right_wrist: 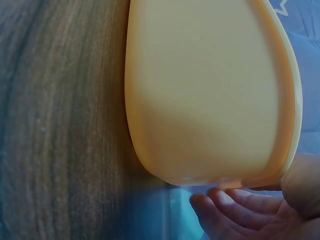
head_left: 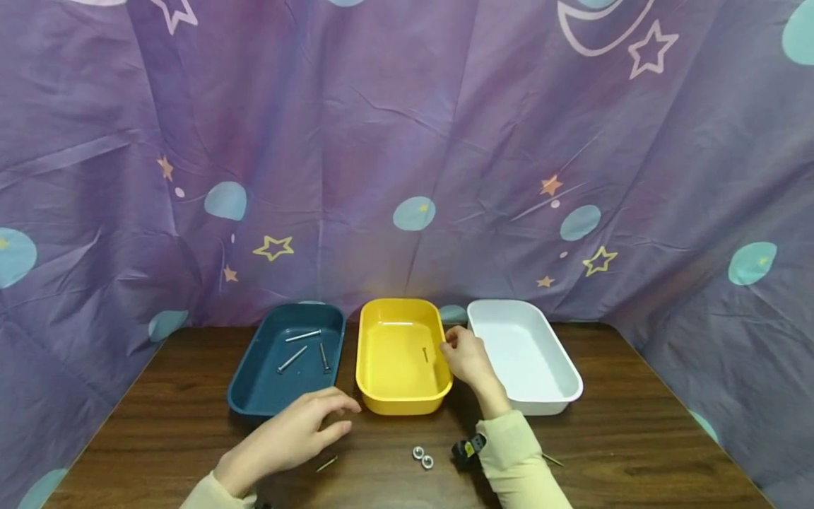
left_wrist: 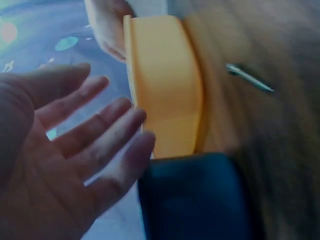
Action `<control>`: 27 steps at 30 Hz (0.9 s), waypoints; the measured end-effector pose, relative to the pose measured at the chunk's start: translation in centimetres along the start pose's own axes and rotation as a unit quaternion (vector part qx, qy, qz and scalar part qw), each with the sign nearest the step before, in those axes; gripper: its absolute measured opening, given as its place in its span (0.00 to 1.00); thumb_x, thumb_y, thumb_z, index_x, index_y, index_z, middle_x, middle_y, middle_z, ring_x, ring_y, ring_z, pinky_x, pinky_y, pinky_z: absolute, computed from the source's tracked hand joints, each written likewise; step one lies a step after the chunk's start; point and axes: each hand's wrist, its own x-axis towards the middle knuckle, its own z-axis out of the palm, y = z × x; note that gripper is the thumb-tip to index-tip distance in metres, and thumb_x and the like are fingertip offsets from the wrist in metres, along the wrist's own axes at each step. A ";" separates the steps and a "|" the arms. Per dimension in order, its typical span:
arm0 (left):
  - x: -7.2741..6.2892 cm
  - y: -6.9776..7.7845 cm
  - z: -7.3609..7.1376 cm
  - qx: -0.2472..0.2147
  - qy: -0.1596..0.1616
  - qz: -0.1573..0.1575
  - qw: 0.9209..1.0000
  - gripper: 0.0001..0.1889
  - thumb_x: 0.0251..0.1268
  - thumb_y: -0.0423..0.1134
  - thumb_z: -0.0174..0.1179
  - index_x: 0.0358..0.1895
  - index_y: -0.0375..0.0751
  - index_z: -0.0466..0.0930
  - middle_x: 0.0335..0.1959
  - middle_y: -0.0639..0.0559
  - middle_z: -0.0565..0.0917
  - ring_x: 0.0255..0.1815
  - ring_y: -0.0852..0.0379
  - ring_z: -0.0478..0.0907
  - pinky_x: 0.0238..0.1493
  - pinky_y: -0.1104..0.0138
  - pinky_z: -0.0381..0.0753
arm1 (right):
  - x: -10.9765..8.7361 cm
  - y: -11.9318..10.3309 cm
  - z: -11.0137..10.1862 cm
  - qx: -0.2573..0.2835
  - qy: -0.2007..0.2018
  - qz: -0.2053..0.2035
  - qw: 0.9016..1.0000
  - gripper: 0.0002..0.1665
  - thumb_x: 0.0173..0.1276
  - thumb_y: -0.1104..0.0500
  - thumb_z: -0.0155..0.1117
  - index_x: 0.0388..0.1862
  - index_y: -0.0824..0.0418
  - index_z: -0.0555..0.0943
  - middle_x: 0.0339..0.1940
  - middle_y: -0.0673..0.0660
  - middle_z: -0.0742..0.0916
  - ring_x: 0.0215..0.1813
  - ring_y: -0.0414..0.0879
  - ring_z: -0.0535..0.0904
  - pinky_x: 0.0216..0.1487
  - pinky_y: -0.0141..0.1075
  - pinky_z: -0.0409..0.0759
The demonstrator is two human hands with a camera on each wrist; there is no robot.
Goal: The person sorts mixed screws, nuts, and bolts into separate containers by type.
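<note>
1. Left hand (head_left: 305,428): probably best kept clear of the nearby blue tray (head_left: 263,387); fingers spread, nothing held.
2. Yellow tray (head_left: 391,375): left of the white tray (head_left: 515,346); keeping it level should stop its screw (head_left: 425,355) sliding.
3. Right hand (head_left: 469,359): a light pinch should do; thumb and curled fingers grip the yellow tray's right rim, arm extended.

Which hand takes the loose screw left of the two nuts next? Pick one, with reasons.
Probably the left hand: it holds nothing and is close to the screw. The right hand is farther off, at the right rim of the yellow tray.
</note>
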 end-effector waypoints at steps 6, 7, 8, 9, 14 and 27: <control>-1.0 -0.1 1.3 0.029 -0.011 -0.048 0.998 0.10 0.67 0.38 0.63 0.49 0.41 0.82 0.45 0.57 0.82 0.47 0.57 0.79 0.49 0.58 0.78 | 0.2 -0.1 0.0 -0.001 -0.007 0.006 1.000 0.08 0.66 0.63 0.62 0.40 0.68 0.80 0.32 0.58 0.84 0.37 0.53 0.79 0.42 0.46 0.77; -1.1 -0.1 1.4 0.029 -0.016 -0.057 0.998 0.10 0.66 0.38 0.63 0.48 0.42 0.82 0.45 0.57 0.82 0.46 0.57 0.79 0.47 0.58 0.78 | 0.2 -0.1 0.0 -0.001 -0.008 0.008 1.000 0.08 0.66 0.63 0.62 0.41 0.68 0.80 0.32 0.58 0.84 0.37 0.53 0.79 0.42 0.46 0.78; -1.2 -0.2 1.6 0.030 -0.019 -0.063 0.997 0.10 0.65 0.38 0.64 0.47 0.43 0.83 0.43 0.58 0.82 0.44 0.58 0.79 0.45 0.59 0.78 | 0.3 -0.1 0.1 -0.001 -0.009 0.009 1.000 0.08 0.67 0.62 0.62 0.41 0.67 0.80 0.33 0.58 0.84 0.37 0.53 0.80 0.42 0.46 0.78; -1.2 -0.4 1.7 0.030 -0.024 -0.069 0.997 0.09 0.64 0.38 0.65 0.46 0.43 0.83 0.41 0.58 0.81 0.42 0.59 0.79 0.43 0.60 0.78 | 0.3 -0.1 0.1 -0.001 -0.008 0.009 1.000 0.09 0.67 0.62 0.62 0.41 0.67 0.80 0.33 0.58 0.84 0.37 0.53 0.80 0.42 0.46 0.78; -2.0 -1.5 2.3 0.041 -0.052 -0.083 0.994 0.09 0.58 0.38 0.69 0.41 0.44 0.82 0.30 0.61 0.76 0.32 0.62 0.74 0.34 0.62 0.75 | 0.2 0.1 0.3 0.007 -0.002 0.007 1.000 0.09 0.66 0.63 0.62 0.41 0.68 0.80 0.33 0.58 0.85 0.36 0.52 0.80 0.41 0.46 0.78; -3.3 -2.5 2.6 0.059 -0.047 -0.080 0.994 0.13 0.51 0.32 0.70 0.23 0.49 0.73 0.22 0.64 0.71 0.25 0.64 0.70 0.27 0.66 0.71 | -0.1 0.1 0.1 0.004 -0.002 0.005 1.000 0.08 0.65 0.63 0.63 0.39 0.68 0.80 0.32 0.58 0.84 0.36 0.52 0.79 0.41 0.46 0.77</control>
